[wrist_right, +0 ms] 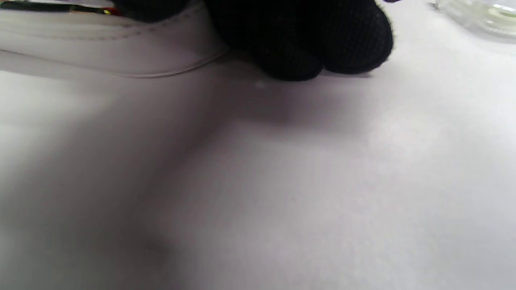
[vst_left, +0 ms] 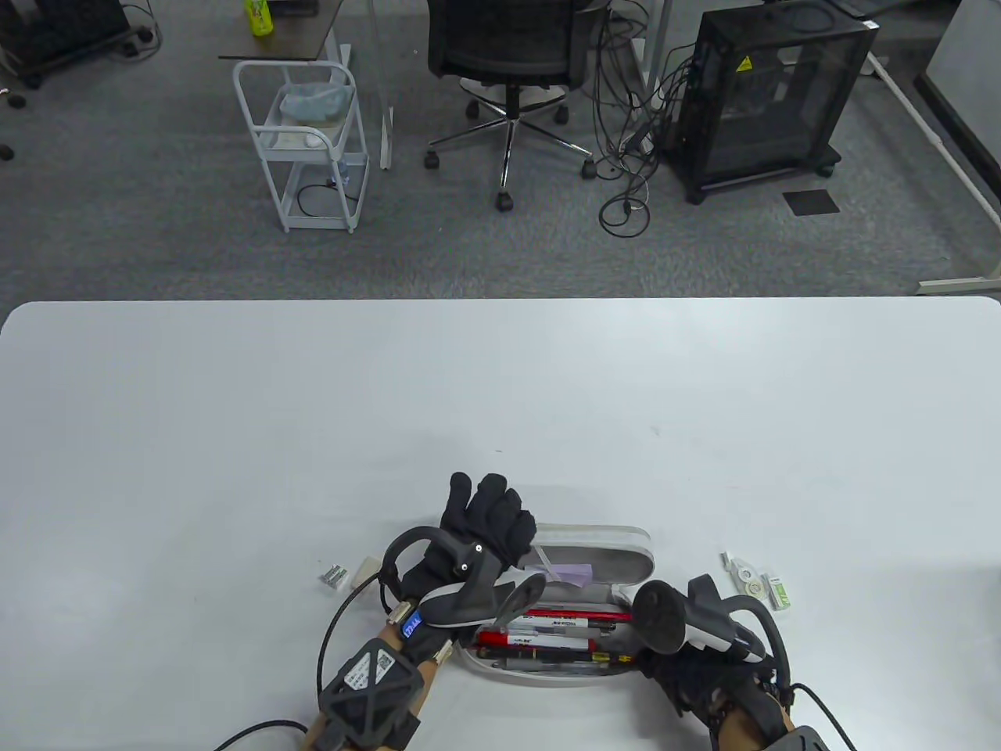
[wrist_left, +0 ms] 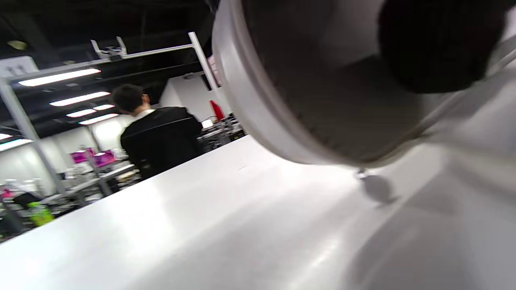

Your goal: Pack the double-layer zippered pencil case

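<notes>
One white table (vst_left: pixel 235 438) | grey carpet | left hand (vst_left: pixel 477 532) fingers straight | right hand (vst_left: pixel 688 665) unclear

Table view clean and evenly lit; both wrist views soft.

Table view: bright, diffuse overhead light, sharp throughout, only faint shadows on the white table (vst_left: pixel 500 407) right beside the pencil case (vst_left: pixel 594 547); table's far edge bows slightly. Left wrist view: tilted, motion-smeared, case shell (wrist_left: pixel 258 100) out of focus, ceiling light strips (wrist_left: pixel 60 76) blown out above it, sheen on the tabletop below. Right wrist view: dim, blurred, broad soft shadow under the gloved fingers (wrist_right: pixel 322 36).
</notes>
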Demonstrator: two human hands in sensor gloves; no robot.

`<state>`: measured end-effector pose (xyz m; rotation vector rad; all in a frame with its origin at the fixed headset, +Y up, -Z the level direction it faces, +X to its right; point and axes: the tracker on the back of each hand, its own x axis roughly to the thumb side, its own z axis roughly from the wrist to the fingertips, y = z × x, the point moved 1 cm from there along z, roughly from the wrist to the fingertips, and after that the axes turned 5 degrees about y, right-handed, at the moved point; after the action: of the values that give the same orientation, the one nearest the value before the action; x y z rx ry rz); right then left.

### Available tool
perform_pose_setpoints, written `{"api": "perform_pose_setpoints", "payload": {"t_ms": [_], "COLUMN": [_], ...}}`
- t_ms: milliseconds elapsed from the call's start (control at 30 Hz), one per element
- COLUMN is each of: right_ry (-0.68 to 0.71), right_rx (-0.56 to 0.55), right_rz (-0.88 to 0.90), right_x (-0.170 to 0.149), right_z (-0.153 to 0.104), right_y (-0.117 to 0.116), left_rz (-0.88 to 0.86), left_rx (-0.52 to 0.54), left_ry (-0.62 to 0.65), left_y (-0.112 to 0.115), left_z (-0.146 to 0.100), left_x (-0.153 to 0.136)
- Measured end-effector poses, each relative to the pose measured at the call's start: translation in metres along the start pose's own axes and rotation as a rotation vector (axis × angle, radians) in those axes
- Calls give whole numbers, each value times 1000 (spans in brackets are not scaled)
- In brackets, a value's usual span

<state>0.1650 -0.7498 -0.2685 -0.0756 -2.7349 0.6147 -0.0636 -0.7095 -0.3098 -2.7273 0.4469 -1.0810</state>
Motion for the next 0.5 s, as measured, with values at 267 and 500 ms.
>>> {"api": "perform_pose_setpoints", "payload": {"t_ms": [267, 500], "right_ry": [-65, -78], "right_rx": [-30, -44], "right_rz": [-12, 100], "right_x": [-15, -35], "right_z": [-7, -4], "right_y": [8, 6], "left_rz": [-18, 10], "left_rx": [4, -116], "left_ry": [237, 159], "left_y": [-13, -21], "left_z": [-36, -25], "left_x": [27, 53]}}
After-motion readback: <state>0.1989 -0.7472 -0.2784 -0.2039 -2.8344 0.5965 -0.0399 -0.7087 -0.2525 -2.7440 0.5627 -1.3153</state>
